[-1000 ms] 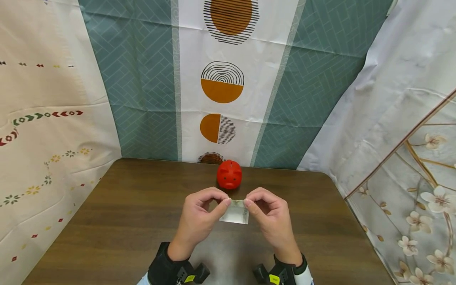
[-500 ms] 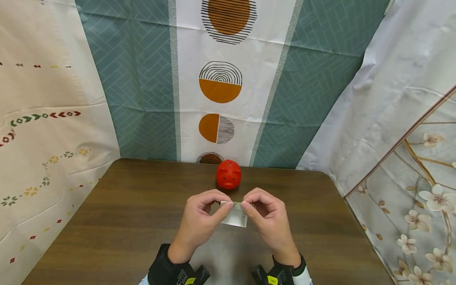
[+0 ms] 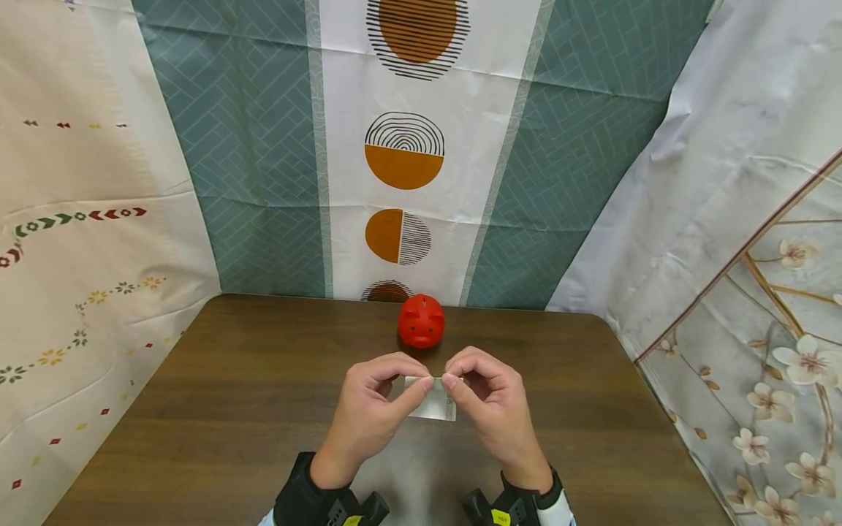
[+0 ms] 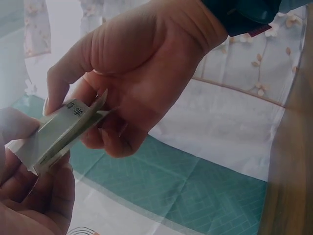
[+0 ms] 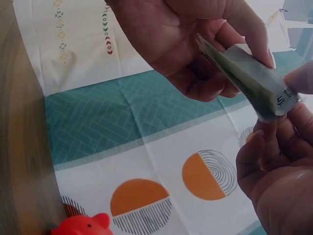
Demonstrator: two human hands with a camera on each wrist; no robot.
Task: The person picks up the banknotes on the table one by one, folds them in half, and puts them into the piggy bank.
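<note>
Just now, I watched the left hand (image 3: 370, 409) and right hand (image 3: 498, 409) draw closer together along the folded paper (image 3: 434, 404), each grip pinching its upper edge above the bench (image 3: 263, 380), near the red pig (image 3: 421, 323), the paper gaping, its fold seemingly unfinished.

In the head view, the left hand (image 3: 368, 402) is slanting up from the lower edge, left of centre, and the right hand (image 3: 496, 405) is mirroring it right of centre. Both wrists are leaning inward; the thumbs are pointing together, almost meeting mid-frame, each pinching against bent fingers.
</note>
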